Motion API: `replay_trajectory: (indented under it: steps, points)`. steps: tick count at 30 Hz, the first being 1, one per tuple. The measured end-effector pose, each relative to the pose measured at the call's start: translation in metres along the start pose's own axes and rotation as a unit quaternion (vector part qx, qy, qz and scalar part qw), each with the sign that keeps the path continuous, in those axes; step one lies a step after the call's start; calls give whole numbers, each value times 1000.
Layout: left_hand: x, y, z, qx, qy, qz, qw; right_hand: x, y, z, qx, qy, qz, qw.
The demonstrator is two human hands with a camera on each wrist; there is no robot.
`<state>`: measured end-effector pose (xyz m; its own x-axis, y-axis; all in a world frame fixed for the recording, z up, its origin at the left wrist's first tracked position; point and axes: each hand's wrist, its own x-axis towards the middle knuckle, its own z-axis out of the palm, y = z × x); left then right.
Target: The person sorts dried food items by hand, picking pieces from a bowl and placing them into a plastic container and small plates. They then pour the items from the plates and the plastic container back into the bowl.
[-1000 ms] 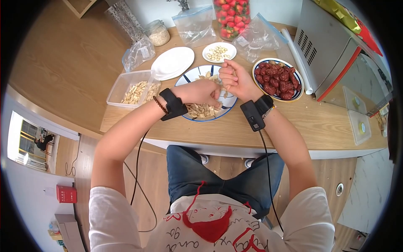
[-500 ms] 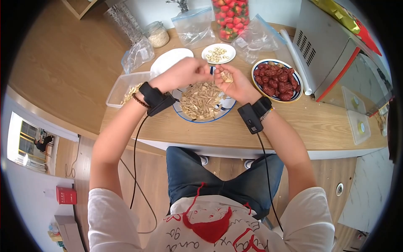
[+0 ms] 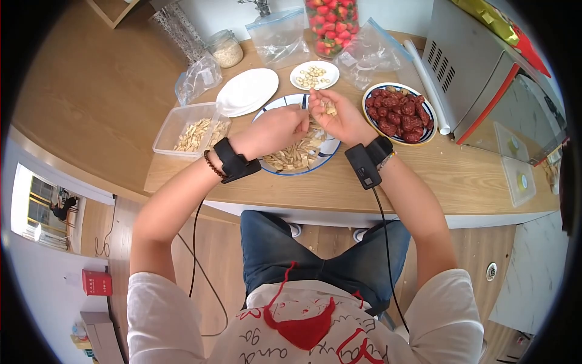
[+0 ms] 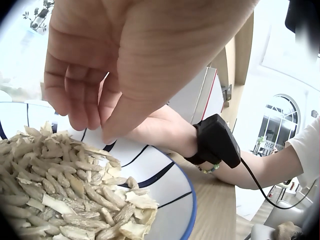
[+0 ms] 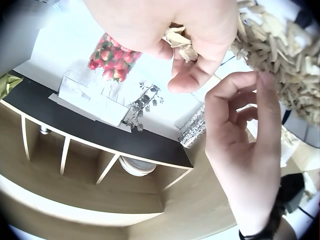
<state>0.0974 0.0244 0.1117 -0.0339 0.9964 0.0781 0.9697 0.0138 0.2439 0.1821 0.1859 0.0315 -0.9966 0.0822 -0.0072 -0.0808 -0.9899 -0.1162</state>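
A white plate (image 4: 172,200) with blue lines holds a heap of slender tan dried roots (image 4: 65,185) mixed with pale flat flakes (image 4: 135,230). Above this heap is my left hand (image 3: 276,128), its fingers loosely bent and the thumb tip close to the forefinger; nothing shows between them. To its right, over the far right side of the plate, my right hand (image 3: 344,118) is turned palm up. Its curled fingers hold several pale dried flakes (image 5: 181,44) in the palm.
Left of the plate stands a clear plastic box (image 3: 167,131) of pale pieces. Behind are an empty white plate (image 3: 248,91) and a small dish (image 3: 333,72) of pale seeds. On the right are a bowl of dried red dates (image 3: 400,115) and a microwave (image 3: 461,79).
My left hand went from the heap up to the right hand, then came back down over the plate. My right hand turned slightly, bringing the flakes in its palm into view.
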Motion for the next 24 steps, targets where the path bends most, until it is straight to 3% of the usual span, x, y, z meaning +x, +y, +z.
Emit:
replay_trajectory:
  steps: [7,10,18,24]
  points:
    - [13,3,23,20,-68,-47,996,-3,1,4,-65,-11,-9,998]
    - [15,1,32,16,-16,-34,999,-5,2,9,-84,-1,-20,996]
    - [14,1,32,70,-28,-42,996,-8,5,16,-86,32,-22,995]
    - [10,-1,33,103,-16,-41,994,-6,3,10,-94,5,-12,996]
